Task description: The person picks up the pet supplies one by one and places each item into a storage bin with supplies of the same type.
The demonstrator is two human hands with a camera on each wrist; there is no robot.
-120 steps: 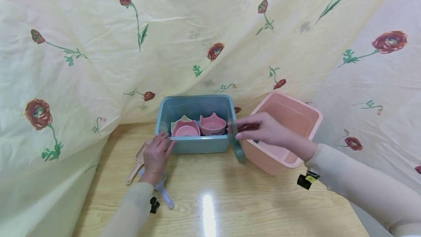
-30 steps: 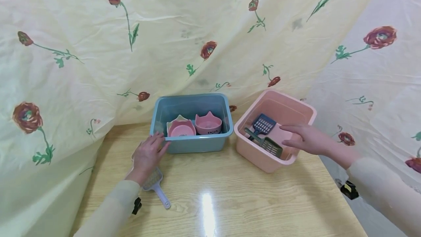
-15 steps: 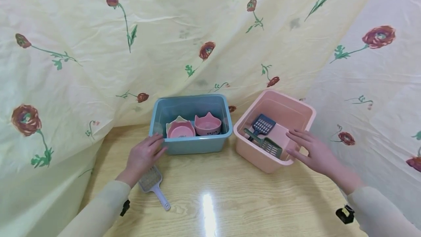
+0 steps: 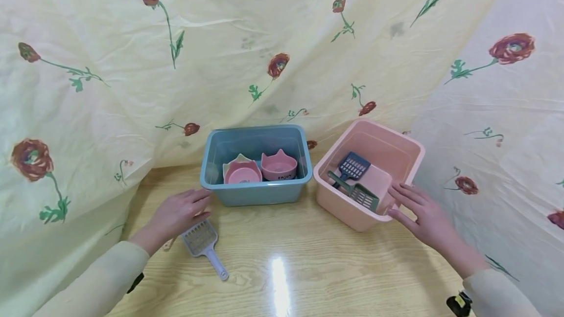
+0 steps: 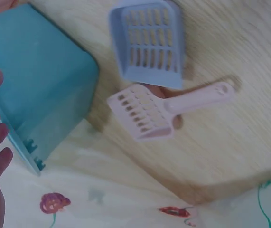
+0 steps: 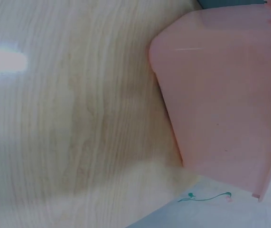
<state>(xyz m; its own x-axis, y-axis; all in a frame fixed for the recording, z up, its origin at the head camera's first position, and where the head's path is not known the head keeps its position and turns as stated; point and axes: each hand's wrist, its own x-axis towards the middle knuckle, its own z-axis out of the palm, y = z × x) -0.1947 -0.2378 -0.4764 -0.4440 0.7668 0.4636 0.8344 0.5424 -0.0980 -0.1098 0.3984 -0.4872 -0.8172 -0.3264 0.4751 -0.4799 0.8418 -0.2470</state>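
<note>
My left hand (image 4: pixel 178 212), fingers loosely extended, is off the front left corner of the blue bin (image 4: pixel 260 192), above two litter scoops on the table. The lavender scoop (image 4: pixel 200 238) shows its slotted head and handle. Beneath the hand the pale pink scoop (image 5: pixel 144 111) is mostly hidden in the head view. My right hand (image 4: pixel 425 216) is at the front right rim of the pink bin (image 4: pixel 343 207), fingers spread over the edge and holding nothing. Inside that bin lie a navy litter scoop (image 4: pixel 354 165) and a dark green litter scoop (image 4: pixel 363 195).
Cat-ear pet bowls sit inside the blue bin: a pink bowl (image 4: pixel 278 165) lettered in black and another pink bowl (image 4: pixel 242 174) by a cream-eared one. A flowered cloth (image 4: pixel 238 62) hangs behind the wooden table (image 4: pixel 326 268). The right table edge lies beyond the pink bin.
Four seconds ago my right hand held the green scoop between the bins; now that scoop lies in the pink bin. My right hand drew back to its rim. My left hand moved off the blue rim, leftward.
</note>
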